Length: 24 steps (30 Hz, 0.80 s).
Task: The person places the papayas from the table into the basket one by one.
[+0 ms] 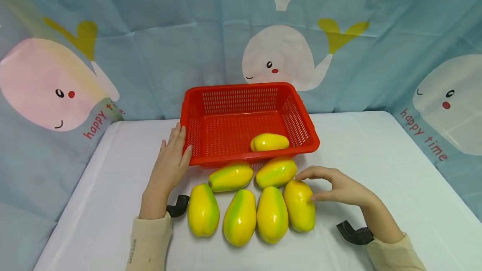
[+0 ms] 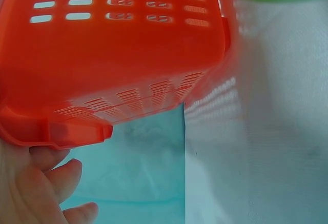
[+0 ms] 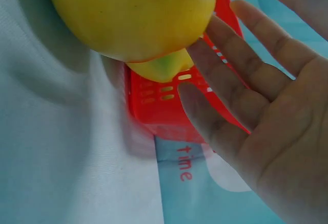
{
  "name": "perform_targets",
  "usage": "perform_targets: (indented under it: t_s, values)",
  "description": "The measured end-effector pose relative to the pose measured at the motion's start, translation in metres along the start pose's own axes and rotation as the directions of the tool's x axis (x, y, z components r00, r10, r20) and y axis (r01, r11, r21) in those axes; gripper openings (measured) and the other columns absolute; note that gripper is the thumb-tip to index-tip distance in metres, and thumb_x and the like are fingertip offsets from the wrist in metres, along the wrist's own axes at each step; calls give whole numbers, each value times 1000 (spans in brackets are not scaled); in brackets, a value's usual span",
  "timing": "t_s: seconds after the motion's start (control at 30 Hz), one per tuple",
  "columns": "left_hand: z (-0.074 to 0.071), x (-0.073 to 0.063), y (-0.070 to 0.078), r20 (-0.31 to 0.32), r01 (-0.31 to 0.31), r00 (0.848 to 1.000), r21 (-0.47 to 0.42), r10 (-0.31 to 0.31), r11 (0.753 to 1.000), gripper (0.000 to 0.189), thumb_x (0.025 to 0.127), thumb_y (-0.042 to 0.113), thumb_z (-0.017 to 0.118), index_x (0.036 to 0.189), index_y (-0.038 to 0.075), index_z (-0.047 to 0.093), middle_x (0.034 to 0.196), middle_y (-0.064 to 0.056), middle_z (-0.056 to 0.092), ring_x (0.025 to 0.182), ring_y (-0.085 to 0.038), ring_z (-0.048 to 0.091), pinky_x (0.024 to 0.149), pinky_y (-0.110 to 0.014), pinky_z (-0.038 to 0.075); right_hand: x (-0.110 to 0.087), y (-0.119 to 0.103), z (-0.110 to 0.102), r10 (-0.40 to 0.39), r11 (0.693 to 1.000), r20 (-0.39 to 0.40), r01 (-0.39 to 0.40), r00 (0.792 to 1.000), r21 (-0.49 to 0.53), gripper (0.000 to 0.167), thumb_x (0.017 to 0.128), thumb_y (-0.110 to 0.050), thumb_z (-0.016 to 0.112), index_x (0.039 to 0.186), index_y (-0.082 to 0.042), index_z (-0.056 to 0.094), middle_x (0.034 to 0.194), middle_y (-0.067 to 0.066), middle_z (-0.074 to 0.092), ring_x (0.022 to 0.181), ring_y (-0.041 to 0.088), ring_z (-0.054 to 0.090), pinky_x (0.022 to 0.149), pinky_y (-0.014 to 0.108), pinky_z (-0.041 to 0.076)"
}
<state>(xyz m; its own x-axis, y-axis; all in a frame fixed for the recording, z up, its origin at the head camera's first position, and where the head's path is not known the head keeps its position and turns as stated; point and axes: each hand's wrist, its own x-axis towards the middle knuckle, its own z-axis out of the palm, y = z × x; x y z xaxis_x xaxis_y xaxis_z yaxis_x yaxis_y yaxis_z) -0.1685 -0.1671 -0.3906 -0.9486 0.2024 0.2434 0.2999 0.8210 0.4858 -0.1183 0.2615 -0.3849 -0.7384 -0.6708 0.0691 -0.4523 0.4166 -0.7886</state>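
Observation:
My left hand rests against the left side of a red plastic basket, its fingers straight along the rim. In the left wrist view its fingers show just below the basket's rim. My right hand is beside the rightmost yellow papaya, thumb and fingers spread, fingertips right at its upper end and side. Seen from the right wrist, the fingers extend past this papaya's edge without curling round it. One papaya lies inside the basket near its front wall.
Several yellow-green papayas, among them one at the left and two close against the basket's front, lie on the white tabletop. A blue curtain printed with whales hangs behind. Black wrist mounts sit by the sleeves.

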Motion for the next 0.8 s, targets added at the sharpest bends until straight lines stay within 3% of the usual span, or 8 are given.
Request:
perform_targets:
  t_s: [0.37,0.8]
  values:
    - [2,1,-2,-23,-23,999,6,23,1000,58,101,27,36,148,-4,19,156,-17,13,141,-35,14,108,-61,12,3,6,1,-62,998,57,63,996,-21,47,84,-20,72,127,-11,56,125,2,57,111,13,52,94,32,45]
    - [0,0,0,-24,-17,1000,-3,17,1000,58,101,27,37,148,-4,20,155,-18,14,141,-35,15,109,-61,12,-1,7,-5,-42,999,90,42,995,3,48,83,-19,73,126,-10,54,124,4,55,110,14,50,94,33,44]
